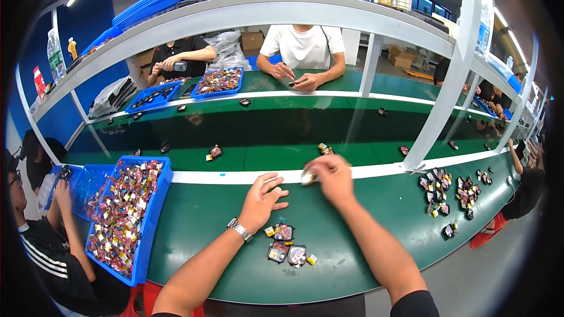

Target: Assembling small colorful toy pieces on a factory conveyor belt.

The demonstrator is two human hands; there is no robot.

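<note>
My left hand [262, 201], a metal watch at its wrist, hovers over the green bench with fingers spread and nothing in them. To its right, my right hand [333, 181] pinches a small whitish part [307, 177] beside the white rail; motion blurs it, so its exact kind is unclear. Below my left hand lies a small cluster of black-cased electronic modules [283, 232] with reddish boards and yellow-and-white tabs. Just past my right hand, another module [325, 149] rests on the green belt.
A blue tray [154, 223] heaped with modules stands at left, near a seated co-worker [44, 246]. Several module groups [436, 191] lie at right. Beyond the white rail [376, 170] runs the belt [276, 152]; a metal post [437, 94] rises at right. A person opposite [302, 53] handles a small part.
</note>
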